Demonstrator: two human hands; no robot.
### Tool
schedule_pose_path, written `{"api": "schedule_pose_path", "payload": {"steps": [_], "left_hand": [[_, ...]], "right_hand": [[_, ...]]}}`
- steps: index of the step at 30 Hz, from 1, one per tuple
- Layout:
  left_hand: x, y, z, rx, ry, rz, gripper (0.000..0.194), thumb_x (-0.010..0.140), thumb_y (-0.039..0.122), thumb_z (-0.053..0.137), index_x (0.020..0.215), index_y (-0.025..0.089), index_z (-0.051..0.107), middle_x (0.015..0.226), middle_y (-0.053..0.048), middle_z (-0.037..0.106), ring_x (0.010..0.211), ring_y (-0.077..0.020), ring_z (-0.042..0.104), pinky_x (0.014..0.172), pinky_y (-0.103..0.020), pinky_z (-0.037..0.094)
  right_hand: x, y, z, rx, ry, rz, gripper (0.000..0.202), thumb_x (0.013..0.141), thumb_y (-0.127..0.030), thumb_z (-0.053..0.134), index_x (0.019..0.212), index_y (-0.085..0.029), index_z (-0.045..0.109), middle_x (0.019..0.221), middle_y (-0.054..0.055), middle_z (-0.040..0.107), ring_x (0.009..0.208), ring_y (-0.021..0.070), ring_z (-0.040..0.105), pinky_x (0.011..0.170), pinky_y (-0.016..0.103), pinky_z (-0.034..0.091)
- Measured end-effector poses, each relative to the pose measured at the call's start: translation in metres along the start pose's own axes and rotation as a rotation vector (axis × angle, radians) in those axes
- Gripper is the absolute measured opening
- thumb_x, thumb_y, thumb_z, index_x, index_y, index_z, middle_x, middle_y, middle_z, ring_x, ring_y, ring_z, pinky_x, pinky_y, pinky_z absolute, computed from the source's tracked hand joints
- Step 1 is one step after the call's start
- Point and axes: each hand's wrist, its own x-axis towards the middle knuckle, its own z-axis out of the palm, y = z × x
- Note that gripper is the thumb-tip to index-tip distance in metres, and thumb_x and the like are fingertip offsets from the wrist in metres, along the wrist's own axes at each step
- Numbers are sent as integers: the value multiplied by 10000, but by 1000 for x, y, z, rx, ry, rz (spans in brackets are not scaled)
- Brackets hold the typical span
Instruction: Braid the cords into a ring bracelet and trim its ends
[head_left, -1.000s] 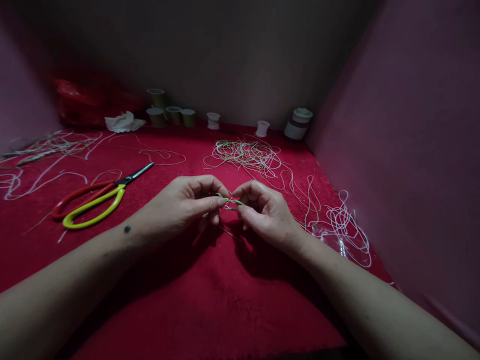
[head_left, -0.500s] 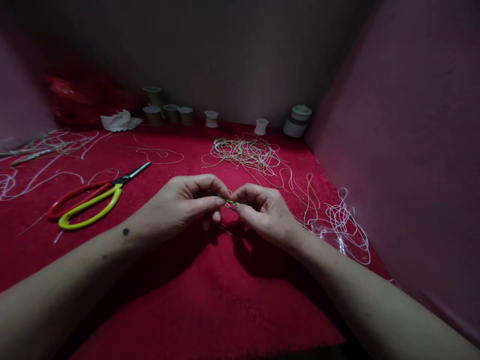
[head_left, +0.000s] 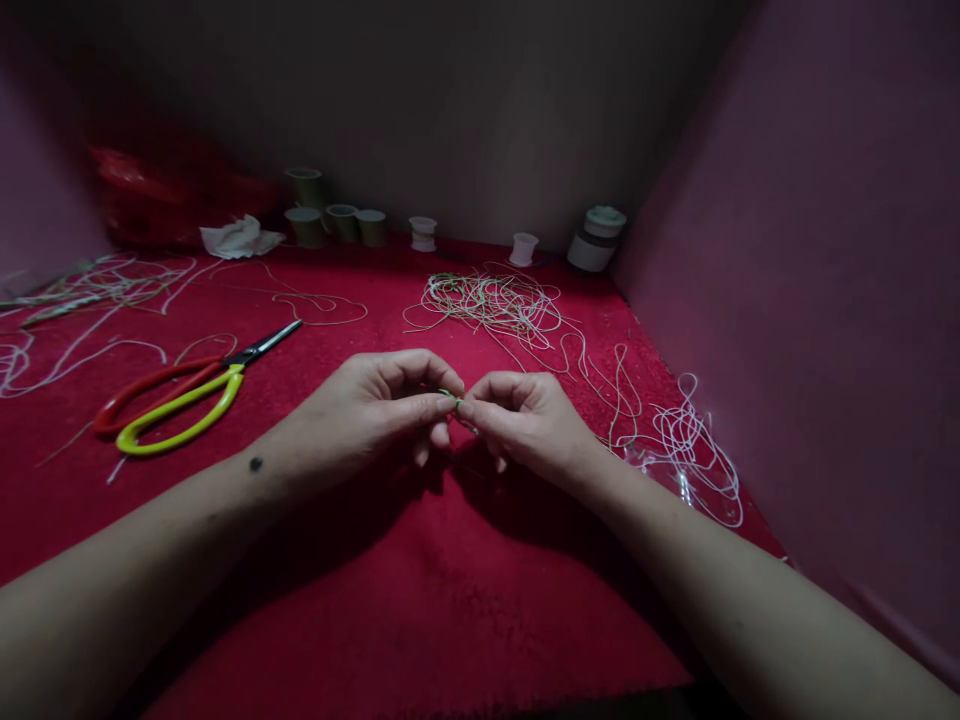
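Over the middle of the red cloth, my left hand (head_left: 382,400) pinches a thin green cord (head_left: 451,394) between thumb and forefinger. My right hand (head_left: 529,420) grips the same cord from the other side, its thumb and forefinger pressed together, and the fingertips of both hands nearly meet. Only a short bit of the cord shows between them; the rest is hidden by the fingers. Beyond my hands lies a tangled heap of thin green and pale cord (head_left: 491,305).
Scissors (head_left: 187,400) with red and yellow handles lie at left, near loose cords (head_left: 112,285). White cord (head_left: 694,445) is at right. Along the back stand green spools (head_left: 307,228), white spools (head_left: 523,249), a lidded jar (head_left: 596,240), crumpled tissue (head_left: 241,238) and a red bag (head_left: 172,190).
My fingertips have come closer together, so less of the green cord shows between them. The thin strand that hung below my hands is no longer clearly visible.
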Motion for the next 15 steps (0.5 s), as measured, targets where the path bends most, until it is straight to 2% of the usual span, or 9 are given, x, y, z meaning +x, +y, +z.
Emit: {"api": "schedule_pose_path", "payload": {"steps": [3,6,10,15], "left_hand": [[-1,2,-1,-44,30,7,142,803,211,643,934,183,597,638,-9,681,508,-119,615,493,-205,502],[-1,5,0,-64,114,7,212,777,199,658,972,192,575,649,-3,681,495,-121,604,492,-224,511],[-3,10,5,-33,174,30,147,762,188,635,879,190,547,609,10,654,478,-136,601,483,-255,526],[-5,10,8,51,199,24,115,772,200,616,866,182,551,558,6,645,446,-130,589,441,-220,493]], "right_hand": [[1,0,-1,88,-19,47,183,809,-306,624,702,-162,591,416,-71,504,318,41,422,341,157,287],[2,2,-1,170,-12,46,176,815,-300,618,707,-164,590,386,-77,492,297,45,410,327,160,265],[4,5,0,233,30,19,178,816,-289,612,690,-169,575,373,-86,479,282,46,374,315,166,266],[5,6,0,247,26,14,189,822,-294,617,687,-173,565,364,-89,470,281,45,373,314,168,275]]}}
